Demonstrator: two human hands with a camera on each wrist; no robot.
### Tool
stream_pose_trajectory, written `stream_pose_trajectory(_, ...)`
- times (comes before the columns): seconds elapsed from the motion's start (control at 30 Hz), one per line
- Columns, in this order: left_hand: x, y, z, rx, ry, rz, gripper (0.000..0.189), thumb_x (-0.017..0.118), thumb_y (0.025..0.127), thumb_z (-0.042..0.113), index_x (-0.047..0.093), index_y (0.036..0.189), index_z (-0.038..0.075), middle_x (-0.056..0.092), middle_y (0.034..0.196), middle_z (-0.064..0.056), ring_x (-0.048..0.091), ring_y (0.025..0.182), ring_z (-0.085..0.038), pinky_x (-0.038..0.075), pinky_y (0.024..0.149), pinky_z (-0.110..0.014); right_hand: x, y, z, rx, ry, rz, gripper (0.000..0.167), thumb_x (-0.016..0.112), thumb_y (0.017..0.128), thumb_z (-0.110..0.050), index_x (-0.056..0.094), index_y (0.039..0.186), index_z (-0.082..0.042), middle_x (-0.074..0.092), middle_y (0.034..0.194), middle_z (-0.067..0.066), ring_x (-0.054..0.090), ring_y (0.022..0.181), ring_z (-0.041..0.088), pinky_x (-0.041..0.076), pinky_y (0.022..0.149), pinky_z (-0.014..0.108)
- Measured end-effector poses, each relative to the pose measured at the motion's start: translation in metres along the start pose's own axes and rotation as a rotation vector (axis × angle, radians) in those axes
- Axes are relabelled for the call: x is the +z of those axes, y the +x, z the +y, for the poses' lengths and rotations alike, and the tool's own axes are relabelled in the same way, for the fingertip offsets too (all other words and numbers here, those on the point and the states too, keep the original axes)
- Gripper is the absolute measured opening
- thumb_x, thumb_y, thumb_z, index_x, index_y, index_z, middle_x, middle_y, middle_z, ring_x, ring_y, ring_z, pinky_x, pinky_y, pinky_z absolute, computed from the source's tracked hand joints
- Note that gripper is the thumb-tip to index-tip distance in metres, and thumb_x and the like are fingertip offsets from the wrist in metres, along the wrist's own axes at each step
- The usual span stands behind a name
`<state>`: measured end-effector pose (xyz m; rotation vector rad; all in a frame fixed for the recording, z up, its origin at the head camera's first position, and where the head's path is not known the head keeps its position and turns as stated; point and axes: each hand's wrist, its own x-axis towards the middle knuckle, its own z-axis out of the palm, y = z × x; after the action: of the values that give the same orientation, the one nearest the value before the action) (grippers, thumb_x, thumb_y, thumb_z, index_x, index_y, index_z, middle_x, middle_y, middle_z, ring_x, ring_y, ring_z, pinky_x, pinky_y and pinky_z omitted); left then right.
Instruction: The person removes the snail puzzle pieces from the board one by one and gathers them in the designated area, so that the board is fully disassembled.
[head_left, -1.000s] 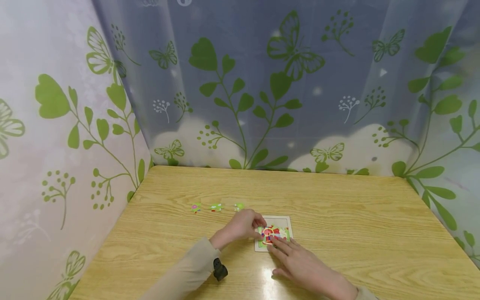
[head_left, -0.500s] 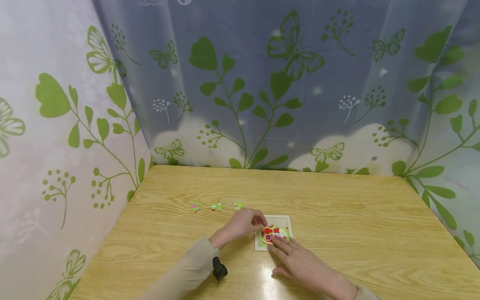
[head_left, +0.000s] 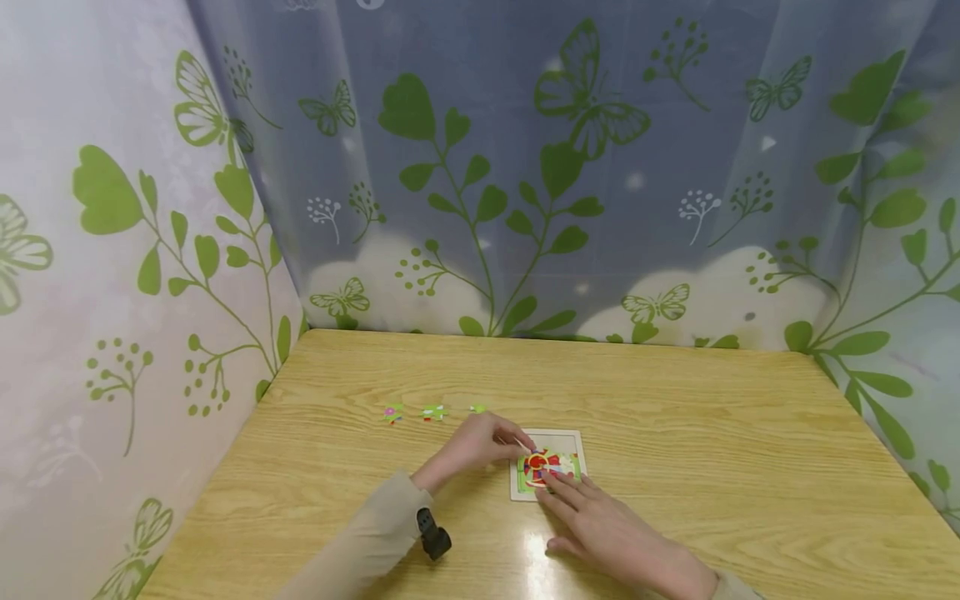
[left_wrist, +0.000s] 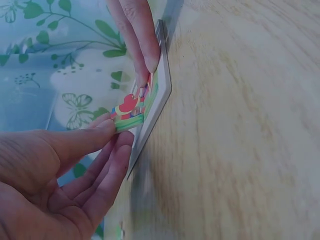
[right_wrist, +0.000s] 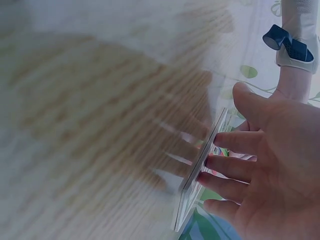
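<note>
One puzzle piece in the pinch, over the board

We look down on a person's left hand, its thumb and fingers clamped on the small puzzle piece at the board's left side. The piece, red, blue and green, tilts with its thumb end raised, a green edge running from the thumb toward the board; fingers hide so much of it that we cannot fairly call its long axis. The board lies flat on a wooden table, side rims pointing away from the person, near rim crossing left to right. We find colored picture filling the near part, bare backing the far part. The right hand lies with straight fingers, tips on the picture, thumb apart. Beyond the left hand, we count three loose green pieces in a row running left to right. A black band circles the left sleeve; printed cloth hangs behind.
</note>
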<state>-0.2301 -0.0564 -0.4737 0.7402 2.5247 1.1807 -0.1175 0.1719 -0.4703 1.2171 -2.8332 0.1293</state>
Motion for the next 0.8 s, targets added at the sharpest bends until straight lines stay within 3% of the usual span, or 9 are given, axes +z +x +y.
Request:
stream_pose_trajectory(0.4, -0.006, -0.004, -0.009, -0.049, -0.105, 0.081, 0.008, 0.076, 0.092, 0.020, 0.081, 0.097, 0.016, 0.077, 0.095, 0.003, 0.068, 0.080, -0.008, 0.055, 0.071, -0.022, -0.001, 0.001, 0.001, 0.019, 0.041, -0.021, 0.064, 0.055, 0.101, -0.048, 0.054, 0.144, -0.001, 0.046, 0.153, 0.020, 0.048, 0.138, 0.036, 0.039, 0.113, 0.053)
stream_pose_trajectory(0.67, -0.014, -0.010, -0.017, -0.080, -0.273, 0.076, 0.011, 0.075, 0.093, 0.012, 0.080, 0.099, 0.005, 0.077, 0.096, -0.007, 0.071, 0.079, -0.015, 0.061, 0.072, -0.032, -0.001, 0.001, 0.003, 0.012, 0.075, -0.003, 0.060, 0.057, 0.102, -0.045, 0.056, 0.143, -0.001, 0.049, 0.151, 0.020, 0.049, 0.137, 0.037, 0.040, 0.112, 0.054)
stream_pose_trajectory(0.8, -0.018, -0.015, -0.022, -0.087, -0.313, 0.094, 0.013, 0.074, 0.094, 0.011, 0.078, 0.101, 0.001, 0.076, 0.096, -0.010, 0.072, 0.078, -0.015, 0.062, 0.073, -0.032, -0.001, 0.001, 0.003, 0.013, 0.092, -0.006, 0.060, 0.056, 0.103, -0.044, 0.055, 0.144, -0.001, 0.047, 0.152, 0.020, 0.048, 0.138, 0.036, 0.039, 0.112, 0.055)
